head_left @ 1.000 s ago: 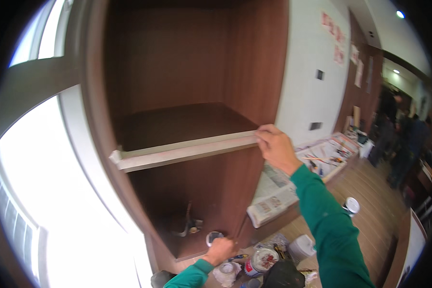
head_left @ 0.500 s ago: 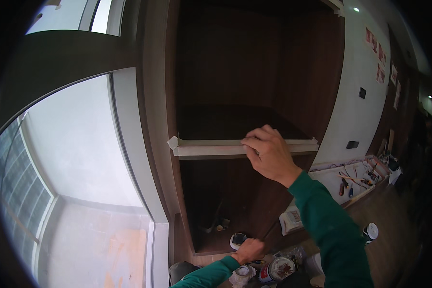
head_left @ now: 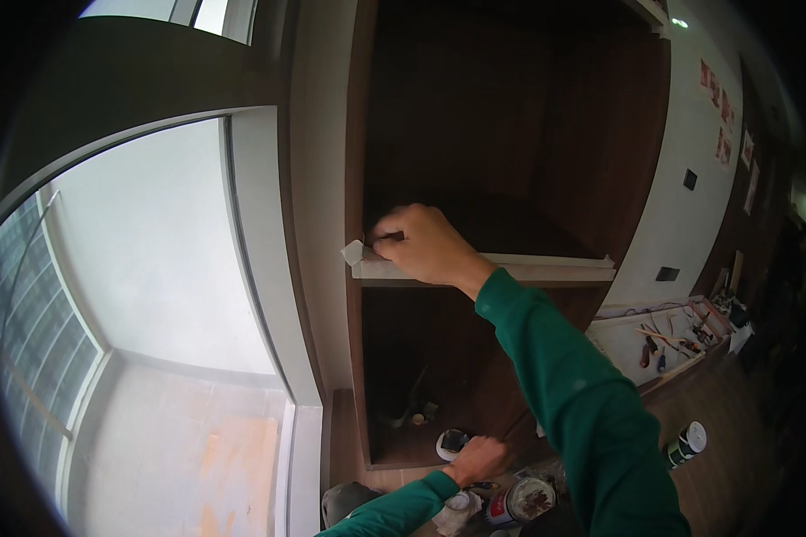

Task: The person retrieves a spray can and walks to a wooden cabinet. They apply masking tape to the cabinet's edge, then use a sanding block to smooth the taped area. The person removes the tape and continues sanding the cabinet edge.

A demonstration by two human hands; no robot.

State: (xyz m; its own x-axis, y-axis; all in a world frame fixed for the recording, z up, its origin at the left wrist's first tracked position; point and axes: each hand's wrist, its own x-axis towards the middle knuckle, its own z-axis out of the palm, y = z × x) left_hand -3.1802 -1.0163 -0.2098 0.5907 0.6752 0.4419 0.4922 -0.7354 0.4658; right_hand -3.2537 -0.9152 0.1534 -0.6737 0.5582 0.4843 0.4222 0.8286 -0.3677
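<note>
A pale strip of masking tape runs along the front edge of a shelf in a dark brown cabinet, with a loose, crumpled tab at its left end. My right hand is at that end, fingers curled together in a pinch against the shelf edge. Whatever lies between its fingertips is hidden. Down by the cabinet's base, my left hand is closed; what it grips cannot be made out. Just beside it sits a small round white tub with dark contents.
An open paint can and a tape roll stand below my left hand. On the right are a shallow tray of screwdrivers and other tools and a tipped can. A large window frame borders the cabinet's left side.
My right hand has slid left along the shelf edge, from right of the middle to the left end. The left hand stays low beside the tub. The view has shifted slightly.
</note>
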